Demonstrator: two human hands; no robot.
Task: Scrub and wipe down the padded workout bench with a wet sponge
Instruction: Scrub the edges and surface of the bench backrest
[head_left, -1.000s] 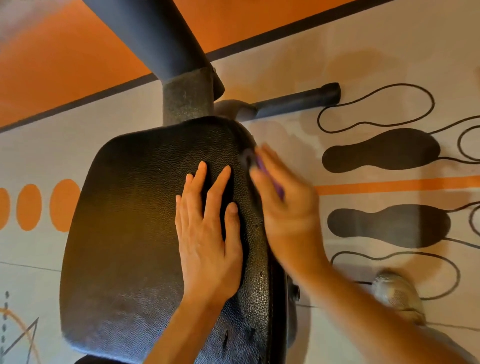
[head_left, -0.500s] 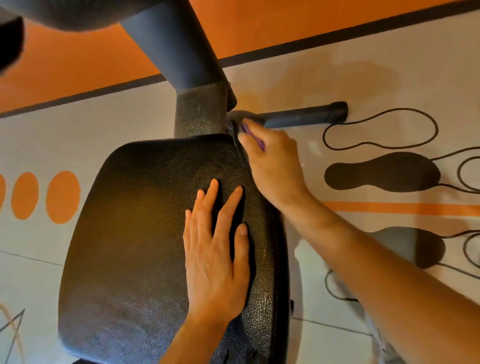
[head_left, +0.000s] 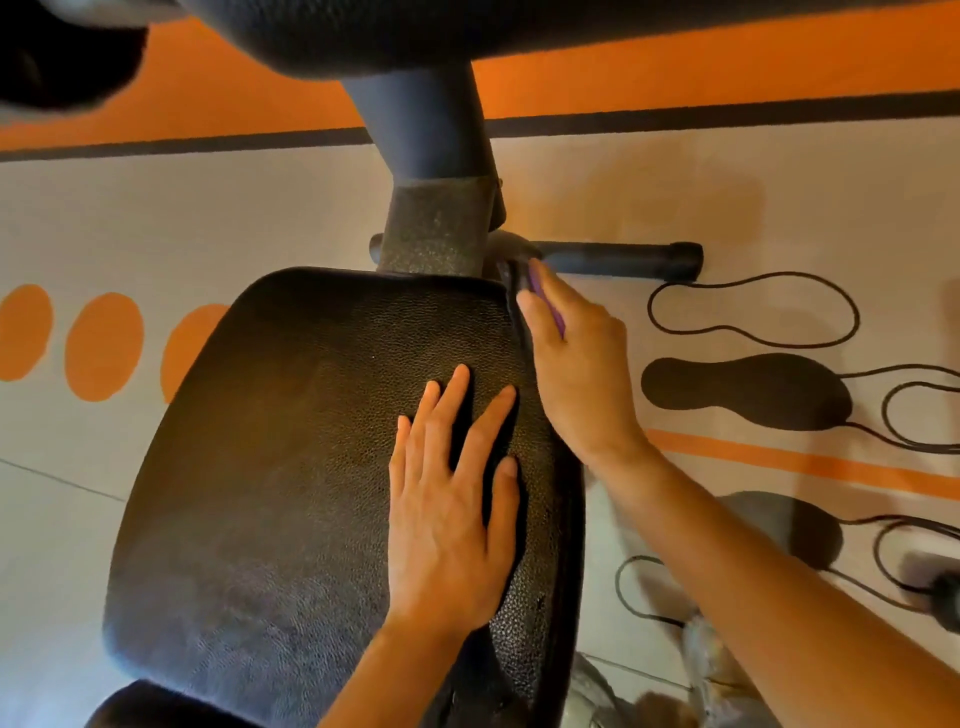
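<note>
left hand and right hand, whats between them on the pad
Only bare black pad between the left hand and the right hand, which holds the purple sponge; head view.

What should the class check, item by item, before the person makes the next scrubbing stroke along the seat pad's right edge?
1. Purple sponge in the right hand's grip: ok.
2. Sponge against the right edge of the black textured padded seat, at its far corner: ok.
3. Left hand flat on the pad, bracing it: ok.
4. Left fingers out of the sponge's path along the edge: ok, they lie inboard.
5. Sponge still wet: cannot tell.
6. Black floor bar beyond the corner clear of the stroke: cannot tell.
</note>
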